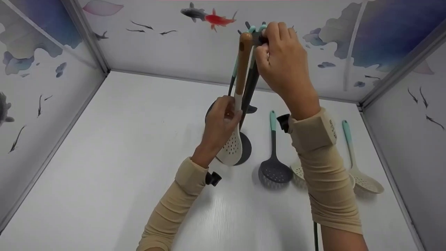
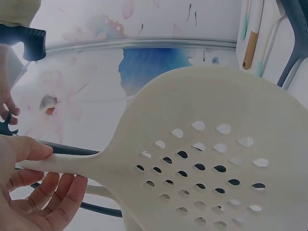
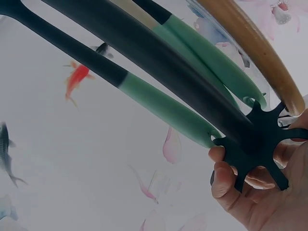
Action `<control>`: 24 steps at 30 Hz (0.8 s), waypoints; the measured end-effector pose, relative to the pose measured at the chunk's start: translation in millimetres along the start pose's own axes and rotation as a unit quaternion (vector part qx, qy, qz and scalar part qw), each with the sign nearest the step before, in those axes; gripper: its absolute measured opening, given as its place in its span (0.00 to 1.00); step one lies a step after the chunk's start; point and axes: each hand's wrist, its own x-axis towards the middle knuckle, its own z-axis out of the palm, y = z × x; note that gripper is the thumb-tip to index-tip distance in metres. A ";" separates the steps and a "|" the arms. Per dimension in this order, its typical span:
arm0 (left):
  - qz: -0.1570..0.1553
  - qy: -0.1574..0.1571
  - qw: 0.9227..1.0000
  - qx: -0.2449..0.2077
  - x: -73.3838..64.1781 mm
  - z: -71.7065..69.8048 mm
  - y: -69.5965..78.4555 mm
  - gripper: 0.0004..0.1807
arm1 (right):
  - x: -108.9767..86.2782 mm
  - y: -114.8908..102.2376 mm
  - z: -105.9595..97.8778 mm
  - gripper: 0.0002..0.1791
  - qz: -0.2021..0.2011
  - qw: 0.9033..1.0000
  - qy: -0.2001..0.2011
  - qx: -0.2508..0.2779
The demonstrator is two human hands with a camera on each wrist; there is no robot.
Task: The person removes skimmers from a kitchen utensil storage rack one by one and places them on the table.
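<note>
Fingers of the left hand (image 1: pixel 218 122) pinch the cream slotted spoon (image 1: pixel 231 153) by its neck, bowl below them; right hand (image 1: pixel 286 61) grips the dark rack (image 3: pixel 257 139) beside the spoon's handle tip. Likely a hanging-up step; next calls for seating that tip squarely, contact there unclear.

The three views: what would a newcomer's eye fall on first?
Probably the pale perforated skimmer, large in the left wrist view, held by the left hand. Next, the dark hooked stand, gripped at its top by the right hand. Then the red fish picture on the back wall.
</note>
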 end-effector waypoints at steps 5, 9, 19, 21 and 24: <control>0.012 0.022 1.000 0.005 -2.6 -10.3 -4.1 0.13 | 0.4 0.0 -0.4 0.18 0.000 1.000 0.003 -0.003; 0.009 0.046 0.999 0.010 -7.5 -22.4 -16.9 0.13 | 0.4 -0.8 -0.4 0.18 0.009 1.000 -0.003 -0.009; -0.095 0.083 0.991 0.040 -20.2 -41.3 -76.2 0.11 | 0.3 -1.6 1.9 0.17 0.016 1.000 -0.001 -0.001; -0.114 0.083 0.989 0.050 -21.8 -41.6 -87.9 0.11 | 0.2 -1.9 2.3 0.17 0.014 1.000 0.005 0.003; -0.129 0.085 0.986 0.064 -22.4 -41.2 -100.2 0.12 | 0.5 -1.8 2.9 0.18 0.012 1.000 0.011 0.006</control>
